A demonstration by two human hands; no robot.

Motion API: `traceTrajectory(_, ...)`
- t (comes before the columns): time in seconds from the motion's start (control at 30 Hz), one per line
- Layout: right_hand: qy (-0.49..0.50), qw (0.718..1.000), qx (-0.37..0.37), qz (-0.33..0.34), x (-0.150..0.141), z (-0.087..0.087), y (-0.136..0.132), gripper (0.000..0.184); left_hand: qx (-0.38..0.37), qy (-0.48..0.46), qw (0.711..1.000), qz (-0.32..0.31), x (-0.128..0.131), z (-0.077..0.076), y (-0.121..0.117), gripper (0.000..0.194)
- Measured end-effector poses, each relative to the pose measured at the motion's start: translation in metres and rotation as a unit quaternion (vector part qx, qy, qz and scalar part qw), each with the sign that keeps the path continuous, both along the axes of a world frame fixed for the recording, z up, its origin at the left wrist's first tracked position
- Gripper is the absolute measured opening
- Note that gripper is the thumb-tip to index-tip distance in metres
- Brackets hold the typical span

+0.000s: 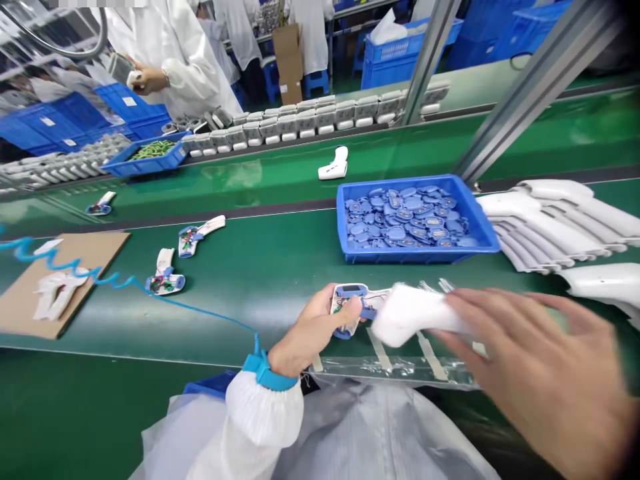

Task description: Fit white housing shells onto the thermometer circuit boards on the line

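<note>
One long green bench (280,267) holds the work. At its far side stands a blue tray (420,256) full of blue parts (405,217), and to its right lie stacked white shells (540,220). On the near side, the right hand (540,353) grasps a blurred white shell piece (415,313); the left hand (315,327) grips an open unit (349,291). Its wires and blue insert seem already placed, but covering remains undone; whether both pieces touch, I cannot tell. Two smaller-looking uncovered units (165,283) lie further left.
</note>
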State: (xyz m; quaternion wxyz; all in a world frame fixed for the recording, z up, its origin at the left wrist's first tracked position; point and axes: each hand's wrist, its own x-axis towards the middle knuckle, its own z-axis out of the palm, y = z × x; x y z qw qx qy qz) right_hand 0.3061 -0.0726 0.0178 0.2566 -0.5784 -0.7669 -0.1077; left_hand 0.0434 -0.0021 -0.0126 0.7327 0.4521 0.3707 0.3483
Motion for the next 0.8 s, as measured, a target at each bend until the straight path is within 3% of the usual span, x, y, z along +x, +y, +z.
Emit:
traceTrajectory(0.1,-0.15,0.984,0.065,0.073,-0.05,-0.003,0.014,0.023,0.017,0.009,1.0,-0.003,0.0,0.002,-0.002,0.059)
traceTrajectory(0.2,-0.145,0.983,0.053,0.1,-0.072,-0.008,0.029,0.028,0.063,0.082,0.994,0.02,-0.001,0.0,-0.004,0.048)
traceTrajectory(0.27,-0.072,0.991,-0.012,0.11,-0.07,-0.011,0.035,0.036,0.102,0.114,0.988,0.025,-0.003,-0.002,-0.005,0.042)
traceTrajectory(0.33,0.037,0.982,-0.135,0.125,-0.063,-0.01,0.04,0.038,0.142,0.126,0.982,0.012,-0.005,-0.003,-0.006,0.042)
traceTrajectory(0.4,0.162,0.944,-0.251,0.14,-0.059,-0.004,0.044,0.037,0.178,0.14,0.974,0.004,-0.008,-0.003,-0.007,0.042)
traceTrajectory(0.47,0.266,0.91,-0.288,0.133,-0.066,0.002,0.047,0.036,0.199,0.166,0.966,0.016,-0.01,-0.001,-0.007,0.044)
traceTrajectory(0.53,0.309,0.911,-0.253,0.104,-0.084,0.004,0.05,0.032,0.201,0.195,0.96,0.029,-0.01,0.002,-0.007,0.048)
traceTrajectory(0.67,0.24,0.96,-0.137,0.038,-0.13,-0.004,0.055,0.045,0.248,0.196,0.949,-0.027,-0.006,0.002,-0.01,0.026)
traceTrajectory(0.8,0.094,0.994,-0.036,0.033,-0.147,-0.013,0.056,0.048,0.376,0.305,0.874,-0.051,0.0,-0.007,-0.015,0.013)
